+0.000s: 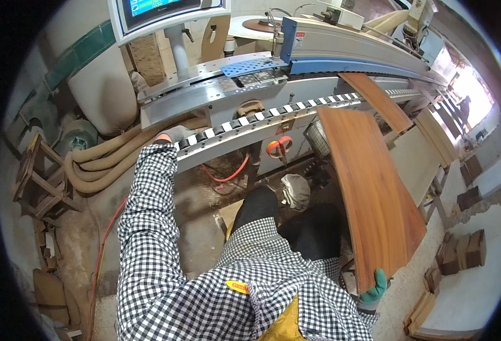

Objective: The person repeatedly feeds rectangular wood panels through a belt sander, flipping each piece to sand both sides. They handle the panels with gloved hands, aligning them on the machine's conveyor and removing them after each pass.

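My left hand [177, 134], in a grey glove, is closed on the near left end of a roller rail [244, 124]; some of its fingers are hidden behind the rail. The rail carries black and white rollers and runs along the front of an edge banding machine [353, 47]. At lower right, my right hand [375, 289], gloved in green, grips the near edge of a large wood-grain panel [368, 183]. That panel slants away from me, its far end near the rail. Beyond it, a narrower wood-grain panel [376, 100] lies across the rail and the machine's edge.
A control screen [161, 8] stands at upper left. Ribbed hoses [105, 170] curl beside a wooden stool [45, 179]. Orange tape rolls [279, 147] hang below the rail. Stacked boards [436, 132] stand at right, with offcuts [461, 251] by the wall. A red hose [105, 238] crosses the floor.
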A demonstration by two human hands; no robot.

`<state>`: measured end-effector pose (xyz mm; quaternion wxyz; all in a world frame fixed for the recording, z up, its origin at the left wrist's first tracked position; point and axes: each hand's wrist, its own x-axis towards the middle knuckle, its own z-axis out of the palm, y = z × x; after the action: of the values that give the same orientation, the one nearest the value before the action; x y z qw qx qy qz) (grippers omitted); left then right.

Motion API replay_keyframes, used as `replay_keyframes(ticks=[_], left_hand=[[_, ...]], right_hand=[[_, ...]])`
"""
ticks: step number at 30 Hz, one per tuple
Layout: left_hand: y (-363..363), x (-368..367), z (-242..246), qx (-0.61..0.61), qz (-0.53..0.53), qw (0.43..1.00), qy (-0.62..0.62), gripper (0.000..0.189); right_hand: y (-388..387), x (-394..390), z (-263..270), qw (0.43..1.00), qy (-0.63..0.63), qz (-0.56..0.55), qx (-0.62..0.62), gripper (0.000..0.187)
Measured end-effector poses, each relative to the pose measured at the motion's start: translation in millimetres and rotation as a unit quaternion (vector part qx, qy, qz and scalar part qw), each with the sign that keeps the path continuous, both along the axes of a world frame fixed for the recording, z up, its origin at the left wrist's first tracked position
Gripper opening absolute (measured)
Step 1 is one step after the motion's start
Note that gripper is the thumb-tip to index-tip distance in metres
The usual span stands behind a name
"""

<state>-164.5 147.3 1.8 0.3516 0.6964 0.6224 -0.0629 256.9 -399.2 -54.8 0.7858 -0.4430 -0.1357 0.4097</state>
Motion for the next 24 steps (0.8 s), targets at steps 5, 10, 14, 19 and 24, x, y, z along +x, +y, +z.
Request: replay_keyframes(ticks=[5, 10, 14, 19, 24], left_hand=[[12.0, -4.1, -17.8, 0.02, 0.01, 0.999, 0.037, 0.055], [16.2, -8.5, -25.3, -0.009, 0.008, 0.999, -0.051, 0.047], [11.6, -4.3, -23.2, 0.002, 0.037, 0.999, 0.003, 0.051], [11.5, -2.8, -23.5, 0.003, 0.036, 0.999, 0.015, 0.047], [1.7, 0.2, -8.8, -0.008, 0.032, 0.999, 0.035, 0.046]], right_hand=[[77.5, -0.9, -10.3, 0.94, -0.29, 0.145, 0.108, 0.037], [164.8, -33.7, -13.5, 0.939, -0.221, 0.257, 0.053, 0.035], [209.5, -72.1, 15.4, 0.871, -0.333, 0.361, 0.006, 0.034], [247.6, -115.4, 50.2, 0.817, -0.263, 0.509, 0.061, 0.024], [266.7, -141.7, 64.1, 0.785, -0.232, 0.575, 0.017, 0.026]])
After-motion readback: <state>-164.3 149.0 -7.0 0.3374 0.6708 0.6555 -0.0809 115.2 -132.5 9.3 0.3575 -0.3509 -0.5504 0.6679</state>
